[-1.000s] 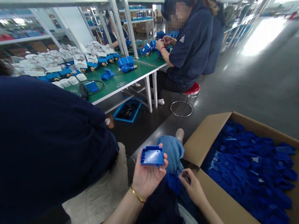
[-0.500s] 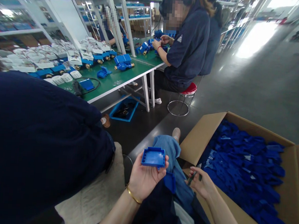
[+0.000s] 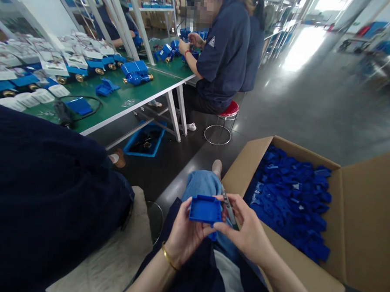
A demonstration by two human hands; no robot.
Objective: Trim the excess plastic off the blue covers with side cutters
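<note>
Head view, my left hand (image 3: 185, 232): cradles blue tray (image 3: 205, 210), thumb at left edge.
My right hand (image 3: 247, 226): pinches slim tool (image 3: 228, 206), fingertips at tray's right edge.
Clearance: floor (image 3: 199, 157) separates carton (image 3: 246, 166) from table (image 3: 119, 100).

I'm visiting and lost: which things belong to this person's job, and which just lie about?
In the job, it seems:
blue tray in the left hand
pen-like tool in the right hand
perhaps the cardboard box of blue parts

Apparently lying about:
blue bin on the floor
brass-ended part on the table

ctr: housing (image 3: 206, 209) in L fingers (image 3: 184, 210) | R: carton (image 3: 245, 167), parts (image 3: 286, 203) in | fwd-L: tbl (image 3: 114, 104), units (image 3: 135, 71) on, bin (image 3: 139, 154) under
</note>
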